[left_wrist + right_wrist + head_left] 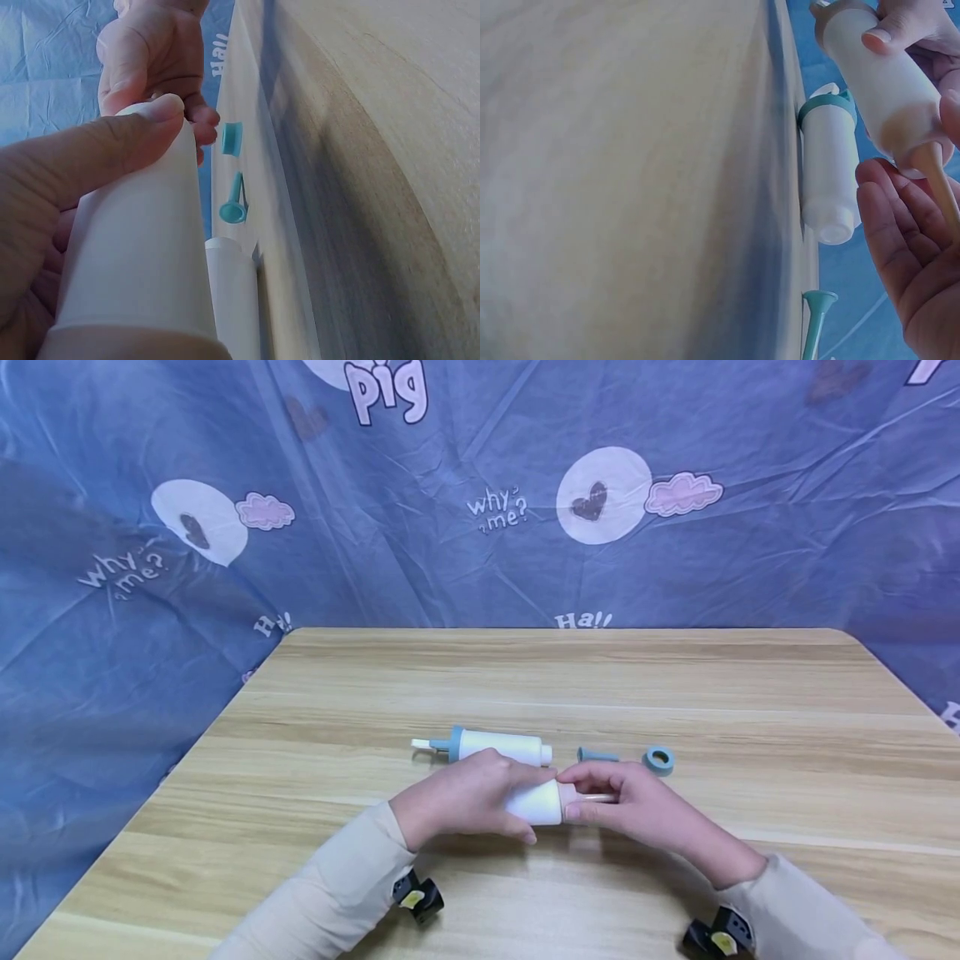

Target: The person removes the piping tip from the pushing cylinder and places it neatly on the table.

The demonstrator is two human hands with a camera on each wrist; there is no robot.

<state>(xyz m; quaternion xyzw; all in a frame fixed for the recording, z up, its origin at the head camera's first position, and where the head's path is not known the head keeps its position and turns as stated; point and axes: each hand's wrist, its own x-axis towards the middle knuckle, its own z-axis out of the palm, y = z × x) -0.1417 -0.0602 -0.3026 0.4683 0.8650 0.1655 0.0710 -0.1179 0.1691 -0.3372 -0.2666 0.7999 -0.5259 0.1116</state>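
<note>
A white cylindrical bottle (536, 806) lies across the grip of my left hand (468, 793), thumb along its near side. At its other end is a beige funnel-shaped piece with a thin stem (939, 184), which points away from the bottle. My right hand (637, 802) pinches this end between thumb and fingers, the stem running toward the palm. The right wrist view also shows a beige collar (840, 16) at the bottle's far end. Just behind the hands lies a second white bottle (498, 746) with a teal collar and a white-tipped spout.
On the wooden table (360, 693) behind my right hand lie a teal funnel-shaped piece (597, 755) and a teal ring (659, 761). A blue printed cloth (420, 543) hangs behind the table and along its left side.
</note>
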